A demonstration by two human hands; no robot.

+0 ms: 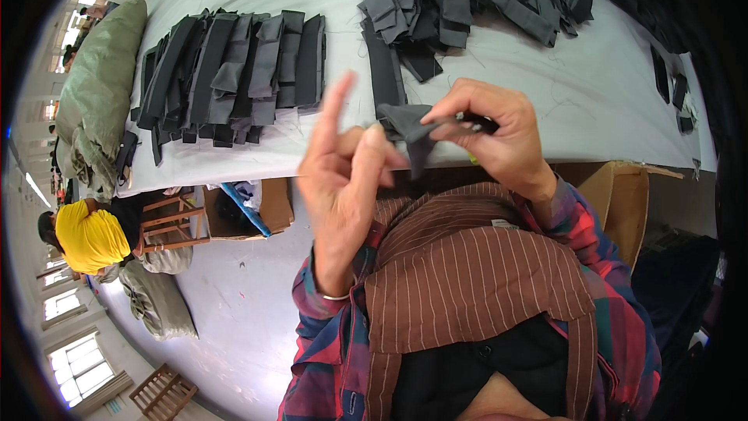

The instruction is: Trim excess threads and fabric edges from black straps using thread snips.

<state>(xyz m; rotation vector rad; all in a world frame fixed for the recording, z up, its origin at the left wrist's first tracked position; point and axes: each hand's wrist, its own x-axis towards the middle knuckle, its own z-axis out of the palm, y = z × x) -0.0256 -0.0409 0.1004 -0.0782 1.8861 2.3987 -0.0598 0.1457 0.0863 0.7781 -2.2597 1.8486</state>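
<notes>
In front of my apron, at the table's near edge, my right hand (491,129) pinches a dark grey fabric piece (409,121) that hangs folded from the fingertips. A small black tool (477,122) with shiny spots is also in that hand; its kind is not clear. My left hand (347,168) is just left of the fabric, slightly blurred, index finger stretched upward and thumb apart, the other fingers partly curled. Nothing shows in its grasp. Beyond my hands, a dark fabric strip (383,66) lies on the white table cover (499,70).
Rows of dark fabric strips (234,70) lie at the left; a loose heap of grey pieces (460,0) is at the far side. Cardboard boxes (619,203) stand under the edge. A stuffed green sack (101,86) leans at left, near a person in yellow (93,238).
</notes>
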